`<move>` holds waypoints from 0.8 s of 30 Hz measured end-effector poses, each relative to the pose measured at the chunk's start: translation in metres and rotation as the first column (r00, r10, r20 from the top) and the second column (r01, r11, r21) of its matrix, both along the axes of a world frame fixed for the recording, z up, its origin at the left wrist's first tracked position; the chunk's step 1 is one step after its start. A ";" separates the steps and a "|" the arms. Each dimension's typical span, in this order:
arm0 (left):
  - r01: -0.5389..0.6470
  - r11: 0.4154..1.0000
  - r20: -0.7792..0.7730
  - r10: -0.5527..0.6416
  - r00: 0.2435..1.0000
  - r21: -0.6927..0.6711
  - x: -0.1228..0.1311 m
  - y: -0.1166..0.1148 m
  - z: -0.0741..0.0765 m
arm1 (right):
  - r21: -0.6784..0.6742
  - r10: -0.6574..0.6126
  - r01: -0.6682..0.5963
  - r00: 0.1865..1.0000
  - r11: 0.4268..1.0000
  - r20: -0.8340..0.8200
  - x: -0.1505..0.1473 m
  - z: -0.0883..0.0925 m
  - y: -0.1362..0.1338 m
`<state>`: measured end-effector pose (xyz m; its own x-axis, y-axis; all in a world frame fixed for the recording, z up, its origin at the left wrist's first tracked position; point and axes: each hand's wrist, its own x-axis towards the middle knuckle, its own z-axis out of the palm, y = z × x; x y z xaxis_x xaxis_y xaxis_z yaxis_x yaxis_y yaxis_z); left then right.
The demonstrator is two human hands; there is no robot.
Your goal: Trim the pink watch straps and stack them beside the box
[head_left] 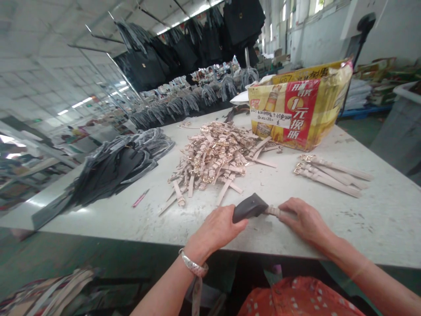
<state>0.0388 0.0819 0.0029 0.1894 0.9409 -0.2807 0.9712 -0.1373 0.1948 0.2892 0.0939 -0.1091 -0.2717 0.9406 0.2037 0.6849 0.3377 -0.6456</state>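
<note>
A scuffed white work table (362, 210) is recorded across the whole view. Its left part is covered by a large pile of dark grey straps (121, 164), which runs down toward the near-left edge. At the far right a yellow and red cardboard box (299, 109) is stood, open at the top. Black bags (243, 17) are hung above the far side.

Between pile and box a heap of beige buckled straps (213, 160) is spread, and its right fringe is seen just beside the box. A small row of sorted straps (329, 173) is laid side by side to the right, apart from the heap.

At the near edge, the left hand (217, 228) is closed around a dark grey piece (250, 207), held low over the table. A pale strap (272, 211) is seen projecting from that piece and is pinched by the fingers of the right hand (302, 219). The heap's loose outliers are noted directly beyond both hands. A metal bracelet (194, 265) is worn on the left wrist. A pink tool (140, 198) is noted well to the left, between pile and heap.
</note>
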 end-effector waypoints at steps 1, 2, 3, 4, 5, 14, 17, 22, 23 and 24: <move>-0.004 1.000 -0.001 0.004 1.000 -0.012 -0.004 -0.001 0.001 | 0.006 -0.002 0.002 1.000 1.000 0.006 0.000 0.000 0.000; -0.010 1.000 -0.002 0.010 1.000 -0.021 -0.007 -0.003 0.002 | 0.011 -0.003 0.003 1.000 1.000 0.013 -0.001 0.000 -0.001; -0.016 1.000 -0.003 0.016 1.000 -0.024 -0.009 -0.004 0.003 | 0.016 -0.004 0.003 1.000 1.000 0.020 -0.001 0.001 -0.001; -0.021 1.000 0.000 0.021 1.000 -0.023 -0.010 -0.006 0.003 | 0.020 -0.002 0.001 1.000 1.000 0.029 -0.001 0.001 -0.001; -0.021 1.000 0.006 0.021 1.000 -0.022 -0.010 -0.006 0.003 | 0.024 0.001 -0.002 0.999 1.000 0.038 -0.002 0.001 -0.001; -0.074 0.997 0.094 0.073 0.993 0.010 0.005 0.003 -0.010 | 0.058 -0.019 0.012 0.992 0.998 0.124 -0.002 0.001 0.002; -0.115 0.993 0.090 0.111 0.990 0.036 -0.001 0.001 -0.009 | 0.054 0.048 -0.057 0.987 0.997 0.154 -0.011 0.006 -0.006; -0.149 0.987 0.122 0.141 0.982 0.057 -0.026 -0.012 0.004 | -0.036 0.314 -0.313 0.936 0.949 0.161 -0.039 0.028 -0.048; -0.159 0.986 0.129 0.151 0.980 0.056 -0.031 -0.015 0.007 | -0.062 0.373 -0.367 0.917 0.928 0.144 -0.042 0.032 -0.056; -0.169 0.984 0.135 0.161 0.978 0.052 -0.035 -0.017 0.009 | -0.083 0.423 -0.416 0.898 0.906 0.119 -0.044 0.035 -0.061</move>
